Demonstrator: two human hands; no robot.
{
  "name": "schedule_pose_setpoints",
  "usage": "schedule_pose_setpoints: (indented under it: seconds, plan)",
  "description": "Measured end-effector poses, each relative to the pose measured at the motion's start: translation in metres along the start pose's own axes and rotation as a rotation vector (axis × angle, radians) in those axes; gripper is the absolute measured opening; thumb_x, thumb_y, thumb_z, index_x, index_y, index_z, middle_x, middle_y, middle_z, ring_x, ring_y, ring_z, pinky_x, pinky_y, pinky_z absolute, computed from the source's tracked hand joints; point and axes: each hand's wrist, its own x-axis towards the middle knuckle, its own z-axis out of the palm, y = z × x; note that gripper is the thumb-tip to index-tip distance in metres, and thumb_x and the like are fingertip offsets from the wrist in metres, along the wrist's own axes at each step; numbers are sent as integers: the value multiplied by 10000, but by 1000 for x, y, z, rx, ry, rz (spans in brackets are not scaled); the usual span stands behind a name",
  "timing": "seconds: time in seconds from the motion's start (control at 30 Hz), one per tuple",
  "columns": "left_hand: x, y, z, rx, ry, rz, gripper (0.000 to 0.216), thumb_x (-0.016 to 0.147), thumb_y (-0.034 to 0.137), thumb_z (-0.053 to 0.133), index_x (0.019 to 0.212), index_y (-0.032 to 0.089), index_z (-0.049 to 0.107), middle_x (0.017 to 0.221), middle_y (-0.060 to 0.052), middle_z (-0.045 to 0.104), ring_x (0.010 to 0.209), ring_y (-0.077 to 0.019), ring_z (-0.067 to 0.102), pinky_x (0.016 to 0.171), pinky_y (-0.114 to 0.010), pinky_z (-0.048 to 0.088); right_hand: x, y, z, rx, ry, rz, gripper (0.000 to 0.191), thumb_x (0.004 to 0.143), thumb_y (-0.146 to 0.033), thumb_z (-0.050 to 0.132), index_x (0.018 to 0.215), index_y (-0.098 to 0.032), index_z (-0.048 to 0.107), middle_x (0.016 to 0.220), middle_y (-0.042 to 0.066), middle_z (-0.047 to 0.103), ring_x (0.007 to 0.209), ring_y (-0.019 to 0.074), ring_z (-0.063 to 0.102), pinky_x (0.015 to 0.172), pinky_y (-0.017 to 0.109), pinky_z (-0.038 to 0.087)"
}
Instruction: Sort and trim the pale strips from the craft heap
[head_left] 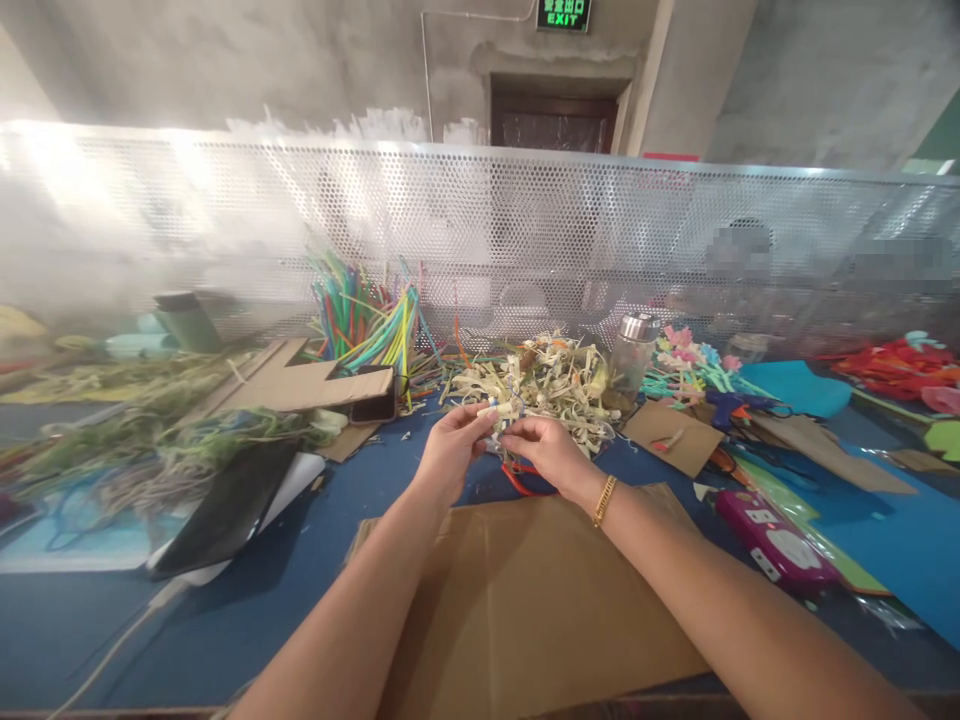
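While the brown cardboard sheet (540,600) fills six o'clock with its far edge just short of the hands, bare blue tabletop (300,625) leaves open room at seven o'clock. At twelve o'clock, one perforated metal screen (465,215) bounds the far side. The small pale bundle (508,408), fibrous and blue-banded, sits at the centre, between two hands and above the table: the left hand (448,448) pinches its left end, and the right hand (553,455) closes its fingertips on the right end. Just beyond, at one o'clock, curls one heap of dry, papery strips (559,375), too tangled to count. One clear jar (634,352) with a shiny lid stands at two o'clock, one glossy magenta device (776,540) lies at four, and fuzzy multicoloured stems (360,310) fan out at ten.
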Motion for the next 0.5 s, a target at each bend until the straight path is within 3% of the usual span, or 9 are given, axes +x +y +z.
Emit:
schedule_pose_setpoints:
  seconds: [0.17,0.27,0.5]
  plan:
    - [-4,-1,3,71,-59,-79,393,567,359,852,851,151,677,777,-22,643,680,-95,594,550,-172,417,7,8,-4,45,113,-54,208,714,-367,697,775,-170,678,778,28,694,733,159,615,731,299,480]
    - [-5,-3,5,145,-105,-80,415,519,290,872,862,154,683,783,-18,657,644,-83,575,557,-179,414,8,10,-5,47,167,-66,202,710,-337,696,833,-177,688,844,46,709,798,179,640,780,319,495]
    - [-3,-6,4,240,-103,-14,308,522,271,850,735,152,662,649,21,606,534,-49,482,499,-173,344,6,7,-6,-121,183,-100,152,693,-215,635,839,-173,620,785,30,662,719,154,619,707,290,508]
